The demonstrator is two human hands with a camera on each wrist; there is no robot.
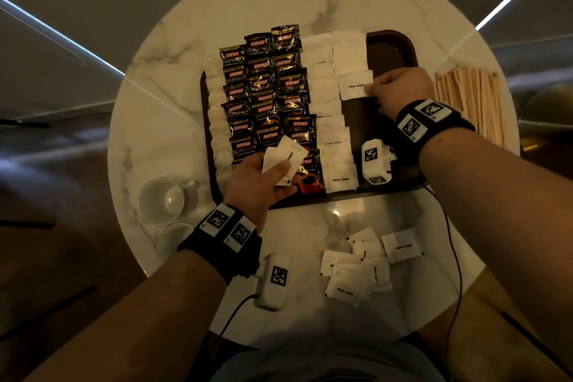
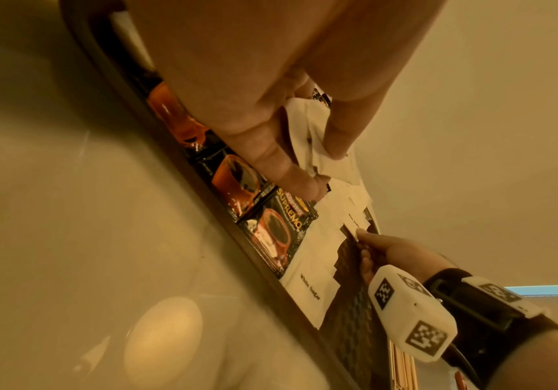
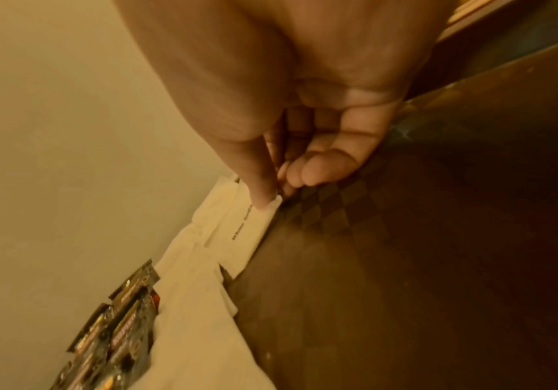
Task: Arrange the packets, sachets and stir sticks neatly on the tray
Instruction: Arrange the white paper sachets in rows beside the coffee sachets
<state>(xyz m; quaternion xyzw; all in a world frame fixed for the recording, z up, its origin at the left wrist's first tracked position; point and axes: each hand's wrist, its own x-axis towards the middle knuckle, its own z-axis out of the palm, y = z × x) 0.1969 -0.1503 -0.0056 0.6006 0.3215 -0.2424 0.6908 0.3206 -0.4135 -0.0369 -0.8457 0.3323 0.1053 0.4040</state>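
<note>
Glossy foil coffee packets [image 1: 266, 93] catch the light just past the left hand [image 1: 259, 183], which holds matt white paper sachets [image 1: 283, 161]. Under the right hand [image 1: 400, 88], the dark tray [image 1: 393, 46] shows a woven, chequered texture. Pale, matt wooden stir sticks [image 1: 471, 99] lie beside that hand, on polished marble table [image 1: 155, 121].
</note>
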